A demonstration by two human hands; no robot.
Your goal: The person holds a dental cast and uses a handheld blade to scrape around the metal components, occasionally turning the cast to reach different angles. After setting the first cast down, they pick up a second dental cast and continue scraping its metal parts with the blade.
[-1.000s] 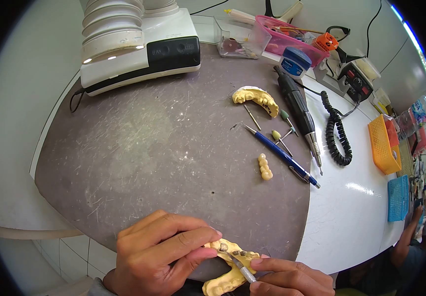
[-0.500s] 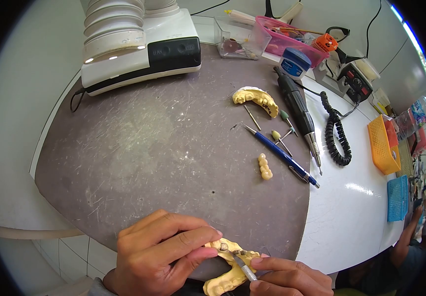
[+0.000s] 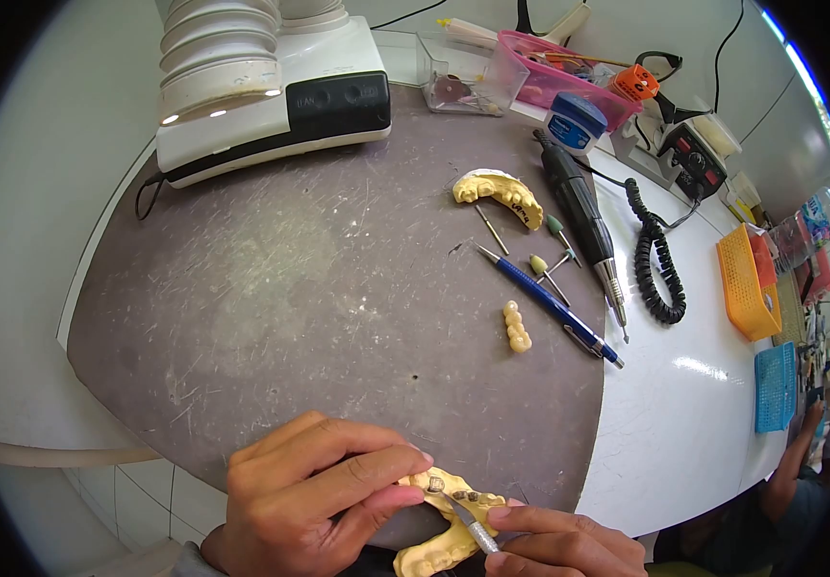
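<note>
A yellow dental model (image 3: 425, 556) is held at the table's front edge, with dark marked stumps along its upper part. My left hand (image 3: 324, 495) is closed on the model's upper left end, fingers above and thumb below. My right hand (image 3: 569, 541) grips a silver knife (image 3: 474, 528) whose pointed blade touches the model near the dark stumps; its fingertips also lie against the model's right side. On the table beyond are a tooth-coloured bridge piece (image 3: 516, 327), a blue mechanical pencil (image 3: 552, 305) and a second yellow model (image 3: 499, 195).
A black handpiece (image 3: 583, 216) with a coiled cord lies at the right. Grinding burs (image 3: 539, 264) sit near the pencil. A white and black machine (image 3: 271, 115) stands at the back left. Pink (image 3: 559, 82), orange (image 3: 747, 282) and blue (image 3: 776, 387) baskets are beyond. Another person's arm (image 3: 788, 471) shows far right.
The knife tip has moved slightly left and up on the model. My right hand has shifted a little left with it. My left hand keeps its hold.
</note>
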